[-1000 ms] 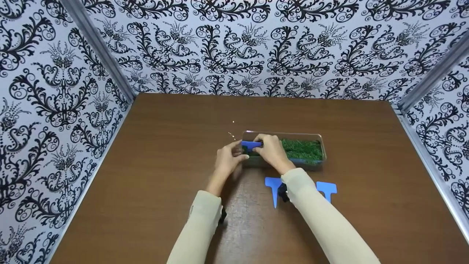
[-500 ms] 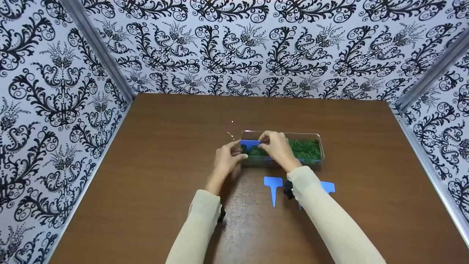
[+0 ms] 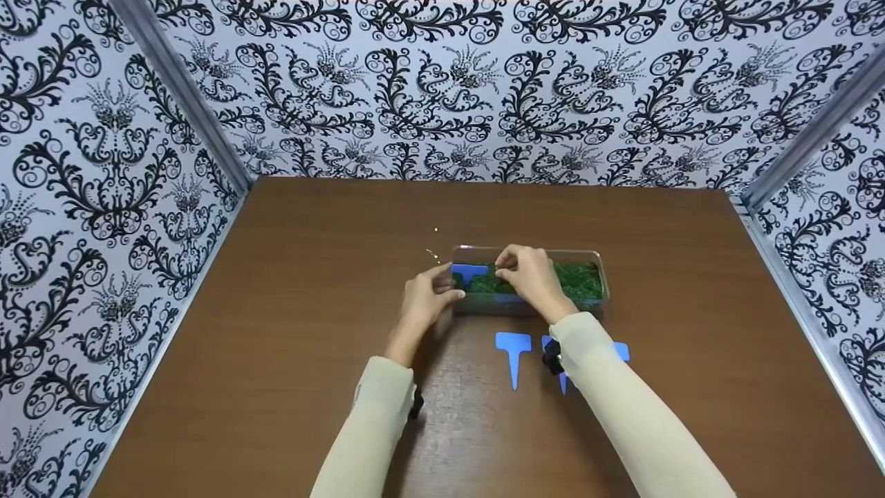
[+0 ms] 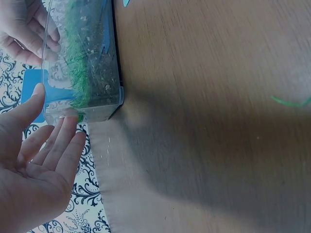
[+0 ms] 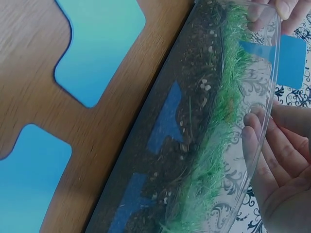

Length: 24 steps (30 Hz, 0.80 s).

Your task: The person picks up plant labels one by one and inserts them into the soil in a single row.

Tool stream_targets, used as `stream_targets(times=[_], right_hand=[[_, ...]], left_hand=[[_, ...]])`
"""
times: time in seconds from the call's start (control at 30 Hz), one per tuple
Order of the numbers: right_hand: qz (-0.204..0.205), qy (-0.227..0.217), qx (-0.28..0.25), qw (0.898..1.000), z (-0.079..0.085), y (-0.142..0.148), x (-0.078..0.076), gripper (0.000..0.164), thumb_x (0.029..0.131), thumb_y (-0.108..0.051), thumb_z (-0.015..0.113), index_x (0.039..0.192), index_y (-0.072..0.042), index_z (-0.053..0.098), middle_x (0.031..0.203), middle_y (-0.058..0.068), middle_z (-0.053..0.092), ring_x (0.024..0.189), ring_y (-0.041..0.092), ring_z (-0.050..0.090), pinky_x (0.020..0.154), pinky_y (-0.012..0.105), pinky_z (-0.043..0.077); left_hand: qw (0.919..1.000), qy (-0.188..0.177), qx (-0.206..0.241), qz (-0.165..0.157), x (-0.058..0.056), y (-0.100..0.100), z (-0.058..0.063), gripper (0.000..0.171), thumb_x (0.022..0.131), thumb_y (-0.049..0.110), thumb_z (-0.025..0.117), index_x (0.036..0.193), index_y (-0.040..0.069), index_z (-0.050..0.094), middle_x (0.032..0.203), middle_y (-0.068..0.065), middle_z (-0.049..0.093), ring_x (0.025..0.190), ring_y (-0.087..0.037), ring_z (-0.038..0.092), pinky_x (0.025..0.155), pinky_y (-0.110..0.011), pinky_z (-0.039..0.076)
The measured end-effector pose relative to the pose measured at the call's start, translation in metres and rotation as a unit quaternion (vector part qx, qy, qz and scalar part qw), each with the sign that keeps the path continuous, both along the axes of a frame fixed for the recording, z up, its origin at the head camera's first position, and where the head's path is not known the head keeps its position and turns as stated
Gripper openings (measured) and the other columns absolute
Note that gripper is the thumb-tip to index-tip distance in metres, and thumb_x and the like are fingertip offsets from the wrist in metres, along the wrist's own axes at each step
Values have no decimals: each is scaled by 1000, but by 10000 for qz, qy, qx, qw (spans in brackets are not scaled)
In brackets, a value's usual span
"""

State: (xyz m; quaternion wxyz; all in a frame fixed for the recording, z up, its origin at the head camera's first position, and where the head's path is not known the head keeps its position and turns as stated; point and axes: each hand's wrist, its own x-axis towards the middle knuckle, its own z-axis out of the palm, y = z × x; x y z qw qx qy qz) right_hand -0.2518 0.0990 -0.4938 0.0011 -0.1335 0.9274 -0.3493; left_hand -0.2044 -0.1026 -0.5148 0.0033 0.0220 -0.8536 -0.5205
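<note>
The blue tag stands in the grass at the left end of the tub, its long axis upright. My left hand is nearer, thumb and fingers apart; my right hand, to the tag's right, curls loosely, holding nothing visible.

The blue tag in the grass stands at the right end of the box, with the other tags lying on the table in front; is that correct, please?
Not quite: the blue tag stands at the left end of the box, as the head view shows. It is in the grass, and the other tags do lie on the table in front.
</note>
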Motion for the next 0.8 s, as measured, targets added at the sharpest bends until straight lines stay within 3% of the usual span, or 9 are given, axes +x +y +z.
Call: stream_targets(times=[0.4, 0.8], right_hand=[[-71, -20, 10, 10000, 0, 10, 4, 7, 92, -10, 71, 98, -7, 73, 98, 11, 76, 91, 27, 72, 84, 44, 59], [-90, 65, -70, 9999, 9, 19, 11, 11, 91, -10, 71, 101, -6, 73, 100, 11, 75, 92, 28, 72, 84, 45, 59]], left_hand=[[10000, -41, 22, 6, -1, 0, -5, 56, 86, 10, 78, 138, 7, 59, 118, -19, 72, 107, -27, 73, 89, -32, 59], [9996, -210, -188, -41, -2, 1, -2, 58, 86, 14, 78, 140, 10, 57, 116, -15, 74, 109, -26, 72, 93, -34, 58]])
